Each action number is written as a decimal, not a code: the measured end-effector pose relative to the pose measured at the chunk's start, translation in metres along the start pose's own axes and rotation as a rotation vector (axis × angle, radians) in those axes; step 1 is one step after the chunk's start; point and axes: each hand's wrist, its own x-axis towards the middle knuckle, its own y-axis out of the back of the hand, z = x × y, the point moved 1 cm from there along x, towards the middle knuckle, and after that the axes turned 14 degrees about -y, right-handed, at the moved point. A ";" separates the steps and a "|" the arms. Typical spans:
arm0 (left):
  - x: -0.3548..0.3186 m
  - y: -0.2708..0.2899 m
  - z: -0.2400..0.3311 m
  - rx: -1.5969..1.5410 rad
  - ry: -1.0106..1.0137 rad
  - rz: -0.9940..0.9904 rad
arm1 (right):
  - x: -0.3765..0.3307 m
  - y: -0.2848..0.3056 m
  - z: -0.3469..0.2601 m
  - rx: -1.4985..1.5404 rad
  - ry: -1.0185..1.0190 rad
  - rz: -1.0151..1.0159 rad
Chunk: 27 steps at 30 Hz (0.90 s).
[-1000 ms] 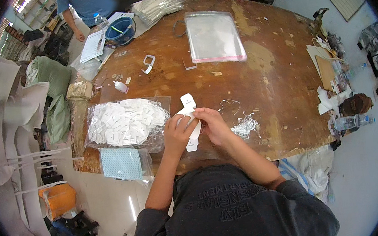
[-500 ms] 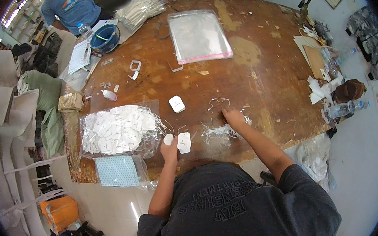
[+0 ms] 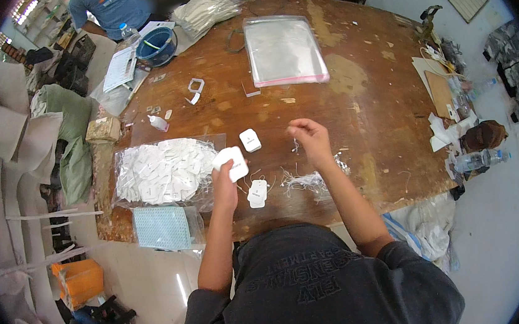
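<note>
My left hand (image 3: 225, 187) is closed on white hang tags (image 3: 232, 163) with rounded corners, thumb across their face; how many is unclear. My right hand (image 3: 312, 141) pinches a thin white tag string (image 3: 296, 146), which dangles from the fingertips above the table. Below that hand lies a tangled bunch of white tag strings (image 3: 306, 184). Between my forearms rests a small pile of tags with strings (image 3: 257, 193). A neat stack of white tags (image 3: 249, 140) sits farther off, just beyond the tags in my left hand. Left of that hand, a clear bag (image 3: 163, 171) bulges with strung tags.
On the wooden table (image 3: 205, 120) are a pack of clear plastic bags (image 3: 284, 50), a small glue bottle (image 3: 158, 123), a blue bucket (image 3: 156, 47) and a light blue patterned packet (image 3: 162, 227). Water bottles (image 3: 481, 159) line the right edge. Another person (image 3: 111, 12) is at the far left.
My left hand has risen off the table with tags, now facing up. My right hand has lifted a string from the tabletop and drawn it slightly left.
</note>
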 end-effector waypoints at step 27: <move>-0.016 -0.055 0.049 0.674 -0.707 -0.069 | -0.040 -0.114 -0.058 -0.545 0.401 -0.036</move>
